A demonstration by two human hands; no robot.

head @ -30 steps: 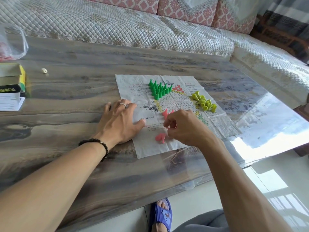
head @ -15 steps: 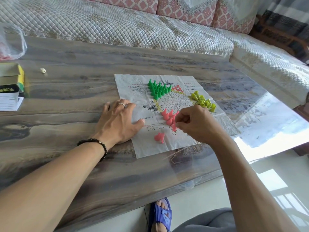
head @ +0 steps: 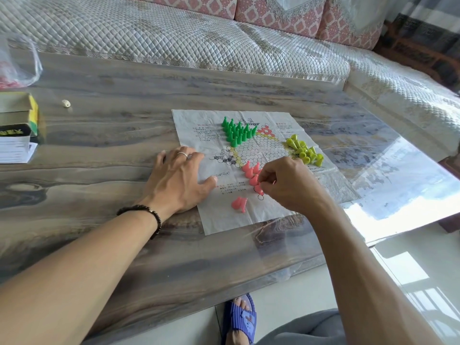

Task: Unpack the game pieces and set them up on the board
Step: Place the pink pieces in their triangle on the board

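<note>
A: How is the left hand (head: 180, 178) placed?

B: It is laid flat with straight, spread fingers (head: 164, 155). The thumb is pressed on the left edge of the paper board (head: 249, 217), and the rest of the hand is rested on the worktop (head: 104, 155). A ring is worn on one finger, and a dark bead bracelet (head: 146, 213) is seen at the wrist.

A: And the right hand (head: 291, 185)?

B: Its fingers are curled tight, and a pink piece (head: 259, 188) is pinched at the near corner of the printed hexagon grid, beside a short row of upright pink pieces (head: 250, 171).

A: Where are the other pieces found?

B: Two loose pink pieces (head: 239, 204) are lain on the paper, just nearer than that row. The green pieces (head: 236, 131) are packed upright at the far left point of the grid. The yellow pieces (head: 305, 150) are clustered at the right edge, some tipped over.

A: What else is carried by the worktop?

B: A small white die (head: 66, 103), a box (head: 18, 115) and a clear plastic bag (head: 18, 62) are seen at the far left.
</note>
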